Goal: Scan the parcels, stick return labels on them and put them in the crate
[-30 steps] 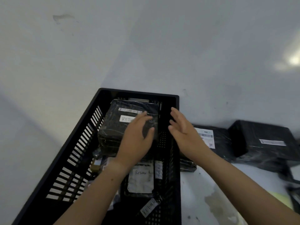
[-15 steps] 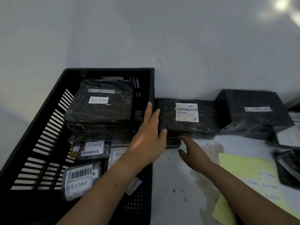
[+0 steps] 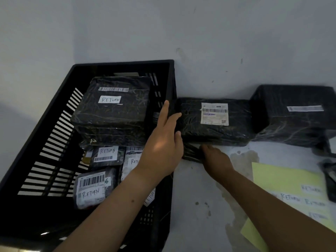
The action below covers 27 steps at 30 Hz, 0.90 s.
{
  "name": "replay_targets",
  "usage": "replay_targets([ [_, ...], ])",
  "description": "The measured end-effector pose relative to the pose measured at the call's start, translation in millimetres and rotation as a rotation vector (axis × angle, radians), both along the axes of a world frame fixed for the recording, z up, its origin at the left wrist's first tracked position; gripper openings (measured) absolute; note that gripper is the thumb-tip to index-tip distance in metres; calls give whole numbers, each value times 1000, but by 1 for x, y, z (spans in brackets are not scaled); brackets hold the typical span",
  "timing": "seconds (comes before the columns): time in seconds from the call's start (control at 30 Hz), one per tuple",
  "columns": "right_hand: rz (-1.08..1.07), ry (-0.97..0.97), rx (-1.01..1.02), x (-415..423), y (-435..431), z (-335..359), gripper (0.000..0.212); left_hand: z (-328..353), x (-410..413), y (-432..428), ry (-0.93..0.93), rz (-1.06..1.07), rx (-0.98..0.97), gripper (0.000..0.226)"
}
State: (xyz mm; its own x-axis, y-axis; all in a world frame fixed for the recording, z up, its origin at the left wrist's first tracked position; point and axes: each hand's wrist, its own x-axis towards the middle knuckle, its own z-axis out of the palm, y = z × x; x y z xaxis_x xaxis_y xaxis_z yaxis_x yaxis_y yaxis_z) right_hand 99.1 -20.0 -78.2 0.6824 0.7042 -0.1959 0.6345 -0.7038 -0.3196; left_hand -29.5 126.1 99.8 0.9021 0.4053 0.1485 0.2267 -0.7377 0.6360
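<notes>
**Both hands at the parcel beside the crate**

The left hand (image 3: 163, 140) has its fingers (image 3: 165, 110) straight and a little apart. They lie flat against the left end of the parcel (image 3: 214, 131), with the thumb on its near side. The right hand (image 3: 216, 159) reaches to the parcel's near left corner, at the loose wrap there. Its fingers are hidden, so I cannot tell whether they grip.

The parcel lies flat on the worktop (image 3: 196, 188), just right of the crate (image 3: 127, 63) and by the wall (image 3: 218, 42). Its long axis runs left to right. Its shipping label (image 3: 214, 113) faces up with the barcode along the top, and the print is too small to read.

The stack (image 3: 112, 120) in the crate carries a slip handwritten "RETURN", as do the smaller packets below it. A yellow sheet (image 3: 283, 179) holds more "RETURN" slips.
</notes>
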Motion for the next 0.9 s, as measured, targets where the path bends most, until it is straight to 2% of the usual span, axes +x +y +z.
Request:
replay_targets([
  [0.13, -106, 214, 162, -9, -46, 34, 29, 1, 0, 3, 38, 0, 12, 42],
  [0.27, -117, 327, 339, -26, -110, 78, 32, 3, -1, -16, 57, -19, 415, 44],
  [0.3, -126, 344, 367, -31, -127, 89, 32, 4, -3, -32, 49, -51, 417, 46],
  [0.33, -141, 359, 397, -35, -144, 99, 34, 5, -7, -53, 43, -77, 346, 50],
  [0.4, -182, 411, 434, -43, -176, 118, 33, 2, -20, -100, 66, -72, 53, 62],
  [0.5, -224, 538, 455, -53, -218, 138, 32, -8, -34, -160, 234, 80, -621, 81],
  [0.57, -197, 558, 434, -58, -240, 143, 31, -20, -39, -189, 303, 186, -951, 79],
  [0.63, -175, 588, 414, -62, -257, 145, 29, -32, -44, -215, 303, 210, -1076, 69],
  [0.77, -148, 673, 383, -66, -275, 142, 26, -39, -55, -248, 241, 270, -1132, 44],
  [0.83, -239, 740, 398, -66, -283, 131, 26, -40, -61, -254, 211, 328, -1199, 43],
  [0.9, -424, 766, 429, -68, -289, 111, 27, -41, -68, -257, 202, 412, -1272, 46],
])
